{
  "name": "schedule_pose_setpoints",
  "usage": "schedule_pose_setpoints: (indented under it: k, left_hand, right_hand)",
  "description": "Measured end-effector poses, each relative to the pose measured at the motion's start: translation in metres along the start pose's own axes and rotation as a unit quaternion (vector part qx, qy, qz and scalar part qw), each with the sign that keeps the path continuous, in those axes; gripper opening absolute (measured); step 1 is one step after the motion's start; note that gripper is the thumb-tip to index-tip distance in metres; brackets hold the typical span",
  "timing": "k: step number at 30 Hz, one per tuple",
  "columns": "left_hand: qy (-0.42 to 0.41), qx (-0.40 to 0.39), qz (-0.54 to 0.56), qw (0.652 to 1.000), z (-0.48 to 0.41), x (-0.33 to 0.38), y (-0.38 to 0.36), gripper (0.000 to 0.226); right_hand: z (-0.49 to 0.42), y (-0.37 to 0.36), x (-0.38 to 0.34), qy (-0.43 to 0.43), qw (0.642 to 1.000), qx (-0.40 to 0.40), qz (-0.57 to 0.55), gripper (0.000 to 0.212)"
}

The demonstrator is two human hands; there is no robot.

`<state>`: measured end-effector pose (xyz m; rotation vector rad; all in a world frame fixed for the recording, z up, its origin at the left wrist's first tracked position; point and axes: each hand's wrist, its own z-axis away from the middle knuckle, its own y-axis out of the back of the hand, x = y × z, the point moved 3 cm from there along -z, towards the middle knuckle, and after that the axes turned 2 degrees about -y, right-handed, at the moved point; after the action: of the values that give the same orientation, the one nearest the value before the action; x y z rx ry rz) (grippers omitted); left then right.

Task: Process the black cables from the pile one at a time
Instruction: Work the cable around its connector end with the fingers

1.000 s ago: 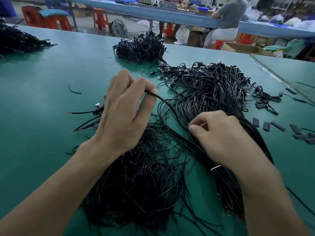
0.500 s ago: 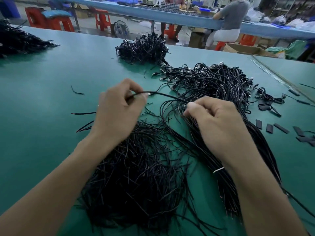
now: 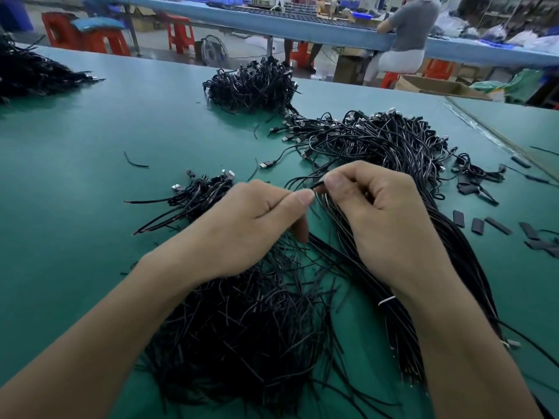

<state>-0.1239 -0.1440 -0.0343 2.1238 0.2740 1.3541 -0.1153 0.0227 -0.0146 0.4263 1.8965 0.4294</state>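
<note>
A big pile of black cables (image 3: 387,146) with USB plugs spreads across the green table (image 3: 90,176) to the right. My right hand (image 3: 381,219) pinches the end of one black cable (image 3: 302,180) from that pile between thumb and forefinger. My left hand (image 3: 251,225) sits just left of it, thumb and forefinger pinched together near the same cable end; what they hold is too small to see. Under my forearms lies a heap of thin black wires (image 3: 242,322). A small bunch of cables with plugs (image 3: 199,192) lies left of my left hand.
Another black cable heap (image 3: 251,83) stands at the back centre and one more (image 3: 30,71) at the far left. Short black sleeve pieces (image 3: 484,225) lie scattered at the right. A person sits at a blue bench (image 3: 302,28) beyond the table.
My hands have come together at the cable end; the left hand moved right and the right hand rose slightly. The small bunch of plugged cables is now uncovered at the left.
</note>
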Motion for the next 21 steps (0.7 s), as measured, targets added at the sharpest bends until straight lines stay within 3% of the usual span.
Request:
schedule_pose_setpoints:
  k: [3, 6, 12, 15, 18, 21]
  left_hand:
    - [0.006, -0.067, 0.144, 0.987, -0.001, 0.003, -0.005, 0.05]
    - [0.065, -0.097, 0.353, 0.928, -0.001, 0.006, -0.007, 0.054]
    - [0.086, -0.01, 0.573, 0.815, -0.008, 0.005, -0.002, 0.049]
    - [0.096, 0.074, 0.633, 0.764, -0.01, -0.002, -0.001, 0.047]
    - [0.092, 0.105, 0.586, 0.798, -0.012, -0.01, -0.001, 0.043]
    - [0.088, 0.07, 0.454, 0.884, -0.009, -0.011, -0.003, 0.037]
  right_hand:
    - [-0.001, -0.001, 0.005, -0.024, 1.0, 0.009, -0.008, 0.021]
    - [0.001, -0.008, 0.007, -0.058, 0.997, -0.035, -0.026, 0.03]
    - [0.008, -0.025, -0.002, -0.061, 0.987, -0.139, 0.056, 0.038]
    - [0.012, -0.03, -0.005, -0.063, 0.968, -0.215, 0.116, 0.026]
    - [0.015, -0.032, -0.008, -0.042, 0.96, -0.238, 0.141, 0.03]
    - [0.012, -0.025, -0.012, -0.012, 0.972, -0.202, 0.121, 0.031]
